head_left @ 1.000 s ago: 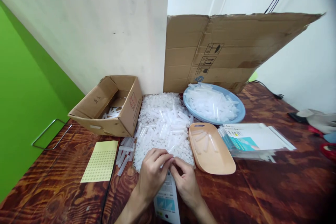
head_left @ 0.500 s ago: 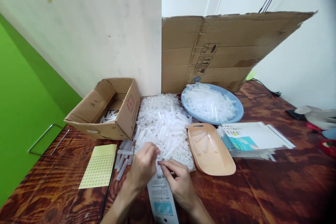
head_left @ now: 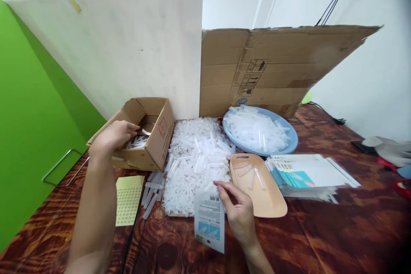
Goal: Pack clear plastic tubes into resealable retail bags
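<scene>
Wooden desk [head_left: 321, 231], dark grain. White board [head_left: 128, 51] and cardboard sheet [head_left: 272, 64] upright along far edge. Brown box [head_left: 150, 137] at far left, open, a few clear tubes [head_left: 138, 140] inside. Heap of clear tubes [head_left: 195, 158] mid-desk, just right of box. Blue dish [head_left: 292, 137] of more tubes behind heap, toward far right. Beige tray [head_left: 266, 197] just right of heap, few tubes in it. Stack of printed bags [head_left: 311, 173] right of tray, touching or nearly so. Yellow sticker sheet [head_left: 128, 199] flat near left edge, in front of box. Loose tubes [head_left: 150, 190] between sheet and heap.

Left hand [head_left: 112, 135] reached over box's near wall, fingers curled loosely over tubes inside; whether pinching one, cannot tell. Well apart from right hand.

Right hand [head_left: 239, 212] near front edge, between heap and tray, thumb and fingers pinching top right corner of a small packet [head_left: 209, 220]. Packet white with barcode up top and blue panels lower down, tilted, lying partly over heap's near edge, just left of the right hand, far from the left.
</scene>
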`<state>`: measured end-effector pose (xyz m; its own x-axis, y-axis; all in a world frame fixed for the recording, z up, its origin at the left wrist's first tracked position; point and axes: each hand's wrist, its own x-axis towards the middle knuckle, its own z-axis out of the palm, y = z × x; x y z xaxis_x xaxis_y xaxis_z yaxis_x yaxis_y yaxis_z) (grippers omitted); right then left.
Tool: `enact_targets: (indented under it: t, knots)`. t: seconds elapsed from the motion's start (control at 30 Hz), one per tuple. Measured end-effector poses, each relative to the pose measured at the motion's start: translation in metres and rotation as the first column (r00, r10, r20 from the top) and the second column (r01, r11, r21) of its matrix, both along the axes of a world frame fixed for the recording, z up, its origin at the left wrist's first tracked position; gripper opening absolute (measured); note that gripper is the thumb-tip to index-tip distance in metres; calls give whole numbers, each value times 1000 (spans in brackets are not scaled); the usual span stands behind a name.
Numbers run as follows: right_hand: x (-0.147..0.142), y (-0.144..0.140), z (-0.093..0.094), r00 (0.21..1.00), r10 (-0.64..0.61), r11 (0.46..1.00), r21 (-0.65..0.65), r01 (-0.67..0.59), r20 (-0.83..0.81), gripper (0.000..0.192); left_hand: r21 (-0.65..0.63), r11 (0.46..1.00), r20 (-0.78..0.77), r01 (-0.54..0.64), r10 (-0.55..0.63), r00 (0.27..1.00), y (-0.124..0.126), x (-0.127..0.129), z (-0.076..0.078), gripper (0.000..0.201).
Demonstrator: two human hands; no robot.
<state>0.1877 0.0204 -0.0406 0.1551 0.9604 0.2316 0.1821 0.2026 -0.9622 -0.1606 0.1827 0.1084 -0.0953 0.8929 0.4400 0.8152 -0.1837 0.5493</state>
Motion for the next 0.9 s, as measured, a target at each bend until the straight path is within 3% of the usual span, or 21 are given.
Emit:
enact_targets:
  t: [0.07, 0.13, 0.17, 0.23, 0.3, 0.37, 0.4, 0.5, 0.57, 0.67, 0.77, 0.83, 0.9]
  knots:
    - [3, 2, 1, 1000, -18, 1000, -3, 18, 10, 22, 46, 992, -11, -117, 117, 993, -18, 10, 2, 27]
    - [3, 4, 2, 997, -76, 997, -26, 76, 5, 24, 174, 958, 36, -226, 224, 974, -49, 32, -2, 30]
    - [2, 5, 2, 993, -119, 992, -41, 119, -4, 26, 198, 964, 96, -177, 160, 982, -68, 47, -8, 30]
    - [-5, 6, 3, 977, -214, 975, -65, 211, -28, 28, 100, 985, 184, 138, -155, 971, -106, 81, -31, 26]
    - [-16, 5, 6, 962, -269, 963, -47, 267, -54, 28, -28, 918, 220, 395, -380, 899, -138, 115, -66, 35]
    - [-31, 1, 8, 976, -202, 978, 42, 206, -79, 26, -14, 862, 265, 506, -485, 834, -159, 143, -102, 52]
    - [-38, -2, 9, 989, -119, 987, 98, 128, -92, 26, 13, 865, 302, 502, -482, 822, -164, 153, -117, 56]
    - [-54, -9, 10, 981, 156, 969, 212, -130, -111, 32, 38, 943, 464, 331, -310, 830, -167, 166, -145, 42]
    - [-55, -10, 8, 979, 175, 960, 240, -146, -104, 29, 9, 976, 550, 216, -185, 815, -163, 163, -148, 23]
    - [-47, -4, 4, 991, 2, 973, 231, 29, -133, 18, -13, 989, 598, 146, -109, 794, -160, 152, -144, 20]
    - [-34, 6, 1, 991, 13, 986, 169, 9, -130, 24, 25, 973, 587, 228, -199, 785, -157, 144, -142, 18]
    - [-27, 10, 0, 993, 84, 983, 173, -68, -87, 15, 81, 949, 552, 305, -297, 779, -154, 143, -143, 16]
    - [-21, 12, -2, 995, 77, 978, 198, -63, -64, 8, 161, 938, 499, 306, -345, 795, -150, 142, -146, 15]
